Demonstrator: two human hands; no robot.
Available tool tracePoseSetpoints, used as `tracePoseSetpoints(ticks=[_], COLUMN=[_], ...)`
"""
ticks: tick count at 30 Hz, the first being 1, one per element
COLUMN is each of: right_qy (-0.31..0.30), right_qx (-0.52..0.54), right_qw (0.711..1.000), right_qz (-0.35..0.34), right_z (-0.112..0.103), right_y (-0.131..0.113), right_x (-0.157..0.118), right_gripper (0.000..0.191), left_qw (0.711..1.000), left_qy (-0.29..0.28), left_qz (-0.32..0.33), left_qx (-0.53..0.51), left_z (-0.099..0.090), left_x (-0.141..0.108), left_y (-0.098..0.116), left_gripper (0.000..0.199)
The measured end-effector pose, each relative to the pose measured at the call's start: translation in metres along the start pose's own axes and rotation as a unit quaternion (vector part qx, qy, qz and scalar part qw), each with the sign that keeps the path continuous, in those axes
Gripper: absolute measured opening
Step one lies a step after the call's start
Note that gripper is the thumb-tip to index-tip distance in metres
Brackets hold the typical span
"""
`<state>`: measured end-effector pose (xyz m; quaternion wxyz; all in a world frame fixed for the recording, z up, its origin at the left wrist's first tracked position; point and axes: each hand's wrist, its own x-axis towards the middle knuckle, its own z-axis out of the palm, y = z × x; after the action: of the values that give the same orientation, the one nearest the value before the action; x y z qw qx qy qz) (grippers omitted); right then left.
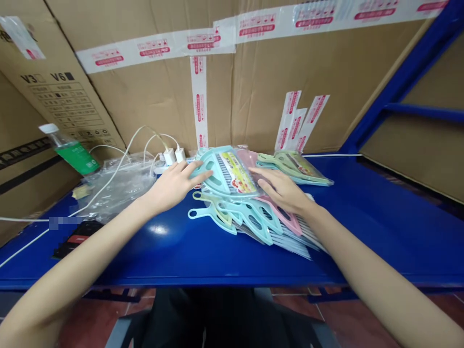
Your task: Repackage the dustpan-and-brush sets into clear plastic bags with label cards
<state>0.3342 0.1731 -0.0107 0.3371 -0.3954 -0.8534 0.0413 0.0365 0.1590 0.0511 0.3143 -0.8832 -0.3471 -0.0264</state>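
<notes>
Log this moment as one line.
left hand: on blue pack | right hand: at its right edge | pile: in front | bottle: far left

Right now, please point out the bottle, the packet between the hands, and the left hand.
Bottle (pixel 75 154): head view, its green label.
Packet (pixel 237 171): head view, its yellow label.
Left hand (pixel 174 185): head view, its back.

The left hand (pixel 177 186) hides a bit of the blue fan (pixel 217 170) from us; both arms (pixel 94 256) get cut off at the edges; we can't tell what the black and red thing (pixel 77 239) is, or read the tiny words on the white tape (pixel 155 47).
</notes>
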Motion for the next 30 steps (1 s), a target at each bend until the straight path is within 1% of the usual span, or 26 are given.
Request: tracePoseSetpoints(ticks=[4, 8, 13, 16, 18, 20, 22, 26, 30], right_qy=[-0.028, -0.070, -0.107, -0.127, -0.117, -0.086, -0.050, 0.005, 0.023], right_qx=[0.013, 0.014, -0.019, -0.037, -0.055, -0.065, -0.048, 0.030, 0.055], right_qw=[0.999, 0.996, 0.993, 0.991, 0.991, 0.991, 0.992, 0.993, 0.994], right_qz=[-0.029, -0.053, -0.043, -0.017, 0.029, 0.077, 0.105, 0.116, 0.095], right_z=[0.004, 0.004, 0.002, 0.007, 0.015, 0.024, 0.032, 0.042, 0.046], right_y=[-0.011, -0.029, -0.051, -0.065, -0.072, -0.077, -0.078, -0.075, -0.071], right_x=[0.004, 0.011, 0.026, 0.038, 0.047, 0.054, 0.057, 0.053, 0.048], right_gripper=[0.041, 0.045, 0.049, 0.048, 0.042, 0.032, 0.022, 0.012, 0.014], left_qw=[1.000, 0.999, 0.998, 0.998, 0.998, 0.998, 0.998, 0.998, 0.998], left_qy=[0.013, 0.031, 0.034, 0.040, 0.041, 0.031, 0.013, -0.004, 0.004], left_qz=[0.006, -0.006, -0.017, -0.018, -0.019, -0.024, -0.034, -0.042, -0.039], left_qx=[-0.002, -0.016, -0.046, -0.042, -0.040, -0.041, -0.045, -0.047, -0.058], left_z=[-0.002, 0.003, 0.012, 0.013, 0.012, 0.011, 0.011, 0.012, 0.015], left_x=[-0.032, -0.056, -0.072, -0.077, -0.078, -0.079, -0.079, -0.080, -0.079], left_y=[-0.007, -0.012, -0.016, -0.016, -0.016, -0.015, -0.015, -0.014, -0.013], left_gripper=[0.055, 0.055, 0.054, 0.054, 0.055, 0.057, 0.059, 0.056, 0.055])
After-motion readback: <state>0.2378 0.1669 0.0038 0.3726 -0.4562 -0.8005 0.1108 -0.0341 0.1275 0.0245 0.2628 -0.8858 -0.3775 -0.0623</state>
